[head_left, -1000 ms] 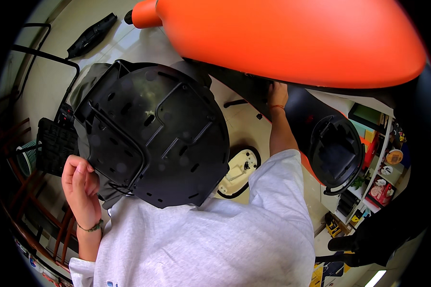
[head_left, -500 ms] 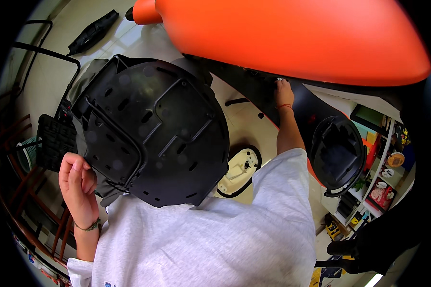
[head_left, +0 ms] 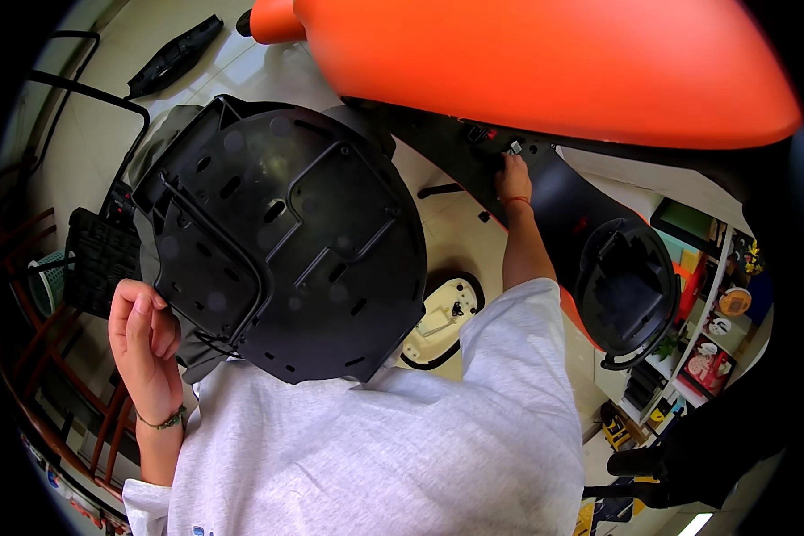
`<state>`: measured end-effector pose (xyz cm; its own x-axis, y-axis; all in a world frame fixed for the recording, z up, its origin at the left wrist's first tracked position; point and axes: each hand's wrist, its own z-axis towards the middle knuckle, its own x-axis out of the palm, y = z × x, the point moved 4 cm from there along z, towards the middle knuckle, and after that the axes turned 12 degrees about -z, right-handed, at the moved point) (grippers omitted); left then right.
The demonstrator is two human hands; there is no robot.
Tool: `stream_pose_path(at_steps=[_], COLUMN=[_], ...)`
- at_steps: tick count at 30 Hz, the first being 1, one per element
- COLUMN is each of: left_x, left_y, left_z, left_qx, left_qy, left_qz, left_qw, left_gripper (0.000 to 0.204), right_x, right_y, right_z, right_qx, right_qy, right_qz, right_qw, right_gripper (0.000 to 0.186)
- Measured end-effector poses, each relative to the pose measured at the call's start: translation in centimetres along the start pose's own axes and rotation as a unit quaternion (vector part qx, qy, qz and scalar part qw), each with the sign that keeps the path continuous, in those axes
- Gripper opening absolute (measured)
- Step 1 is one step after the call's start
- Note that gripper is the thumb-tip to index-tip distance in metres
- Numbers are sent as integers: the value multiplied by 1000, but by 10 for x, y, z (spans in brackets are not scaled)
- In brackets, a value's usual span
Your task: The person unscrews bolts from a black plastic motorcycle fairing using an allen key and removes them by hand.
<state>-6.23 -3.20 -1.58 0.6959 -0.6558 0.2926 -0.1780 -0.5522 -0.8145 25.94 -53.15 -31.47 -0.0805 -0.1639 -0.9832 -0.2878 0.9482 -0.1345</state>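
A large black plastic shell [head_left: 304, 232], with slots and raised tubing-like ribs, lies in front of my chest. My left hand [head_left: 147, 335] is at its left edge, thumb and fingers closed together on the rim. My right hand [head_left: 515, 183] reaches far out over a long black curved base [head_left: 572, 196] under a big orange rounded body [head_left: 545, 71]. Its fingers are closed around a small whitish piece [head_left: 515, 147], too small to name. A small red-and-black part [head_left: 481, 134] sits just left of that piece.
A round black cup-shaped part [head_left: 625, 281] stands at the base's right end. On the floor lie a cream tray-like part with a black rim [head_left: 442, 322] and a long black part [head_left: 177, 55]. Shelves [head_left: 706, 330] stand at right, wooden chair bars [head_left: 71, 384] at left.
My right hand has moved slightly left and nearer to me, and the red-and-black part beside it now shows. My left hand has stayed at the shell's edge.
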Motion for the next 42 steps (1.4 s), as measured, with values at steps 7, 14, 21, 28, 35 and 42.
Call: stream_pose_path(at_steps=[7, 14, 21, 28, 35, 42], left_x=[-4, -8, -6, -10, -7, -8], left_y=[2, 4, 5, 10, 6, 6], left_z=[-1, -4, -3, -4, -2, -2], left_qx=[-15, -17, -11, -19, -20, -18], left_qy=[15, 28, 19, 18, 19, 12], left_qz=[3, -1, 17, 4, 8, 11], left_qw=[1000, 999, 1000, 1000, 1000, 1000], left_gripper=[15, 15, 16, 16, 16, 15], right_x=[-9, -22, -14, -21, 32, 10], right_y=[7, 19, 30, 111, 142, 174], right_z=[-7, -2, 0, -5, 21, 23], right_qx=[13, 43, 61, 147, 178, 210], right_qy=[-21, -75, -95, -45, -101, -61], right_qz=[53, 112, 120, 504, 428, 399], right_qw=[998, 990, 986, 850, 880, 891], right_gripper=[31, 24, 22, 30, 24, 22])
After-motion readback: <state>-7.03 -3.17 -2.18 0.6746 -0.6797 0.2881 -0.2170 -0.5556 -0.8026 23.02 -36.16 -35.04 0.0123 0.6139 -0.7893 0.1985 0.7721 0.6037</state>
